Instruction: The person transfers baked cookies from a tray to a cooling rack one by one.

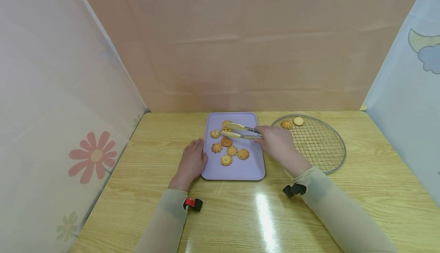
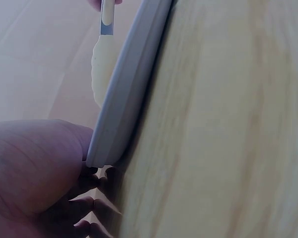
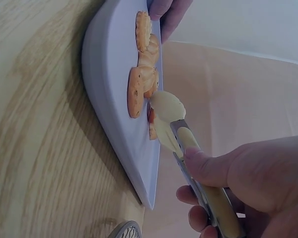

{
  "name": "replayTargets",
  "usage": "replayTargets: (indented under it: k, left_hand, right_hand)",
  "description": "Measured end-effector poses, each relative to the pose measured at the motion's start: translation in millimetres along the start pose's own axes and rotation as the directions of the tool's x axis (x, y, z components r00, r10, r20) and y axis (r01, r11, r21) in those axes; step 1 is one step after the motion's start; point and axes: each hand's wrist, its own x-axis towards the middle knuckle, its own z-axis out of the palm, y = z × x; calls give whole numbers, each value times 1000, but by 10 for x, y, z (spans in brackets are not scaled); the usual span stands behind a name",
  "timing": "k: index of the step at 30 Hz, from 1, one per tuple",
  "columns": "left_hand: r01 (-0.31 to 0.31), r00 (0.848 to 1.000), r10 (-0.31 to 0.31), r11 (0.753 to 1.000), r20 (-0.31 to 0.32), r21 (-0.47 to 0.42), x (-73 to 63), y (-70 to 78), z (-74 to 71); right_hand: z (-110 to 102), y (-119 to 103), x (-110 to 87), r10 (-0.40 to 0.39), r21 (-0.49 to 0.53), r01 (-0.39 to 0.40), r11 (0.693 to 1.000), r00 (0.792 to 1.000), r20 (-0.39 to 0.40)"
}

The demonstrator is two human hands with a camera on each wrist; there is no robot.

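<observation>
My right hand (image 1: 277, 141) grips a pair of tongs (image 3: 201, 188) with metal arms and cream-coloured tips. The two tips (image 1: 231, 134) are spread over the upper part of a lilac tray (image 1: 252, 171), around a round cookie (image 1: 225, 129). Several more cookies of different shapes lie on the tray, among them a brown patterned one (image 1: 226, 142) and a speckled round one (image 1: 243, 154). Against the tray's left side rests my left hand (image 1: 193, 160), its thumb touching the rim and its fingers loosely extended on the table. Whether the tips touch the cookie is unclear.
Right of the tray lies a round wire rack (image 1: 317, 146) with a metal rim. It bears a swirled cookie (image 1: 286, 124) and a plain round cookie (image 1: 298, 121) near its far edge. A tan wall (image 1: 247, 54) closes the wooden table's (image 1: 227, 215) back side.
</observation>
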Motion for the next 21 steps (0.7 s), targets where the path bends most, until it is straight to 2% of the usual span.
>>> replayTargets:
  k: [10, 21]
  left_hand:
    - [-1, 1000, 1, 1000, -10, -1, -2, -7, 6]
    - [-13, 1000, 13, 1000, -22, 1, -5, -16, 10]
  right_hand:
    - [20, -1, -2, -4, -41, 4, 999, 1000, -5]
    - [37, 32, -6, 12, -38, -13, 999, 1000, -14]
